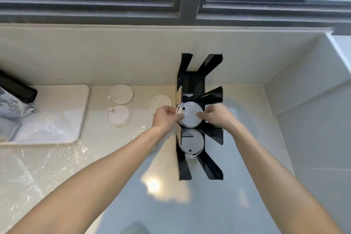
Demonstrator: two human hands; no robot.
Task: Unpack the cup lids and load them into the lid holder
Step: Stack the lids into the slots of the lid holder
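**Both hands on a lid at the holder's middle slot**

Far left: a dark object [18, 89] and a patterned bag [11, 108] sit at the edge of a white mat [76, 100], w/ clear plastic wrap [47, 125] crumpled over the mat's near part and spilling onto the counter [114, 157]. Right of the mat, three loose lids lie flat on the counter: one far [120, 94], one just nearer [119, 115], and a third [161, 103] further right, just beside the holder. A fourth lid [141, 132] shows only in part, behind the left forearm.

Left hand [165, 118] pinches the left rim of a white lid [190, 114], thumb on top, other fingers curled under. That lid sits over the middle slot of the black lid holder [191, 81], which stands against the back wall. Right hand [216, 117] is on the lid's right side, fingertips [199, 114] pressed on its top surface, rest of the fingers bent; can't tell if they wrap the rim.

Near slot of the holder already has a lid [191, 142] seated in it, tab pointing near. Far slot looks dark; contents unclear.

Right of the holder: bare counter, then a pale side wall [303, 100]
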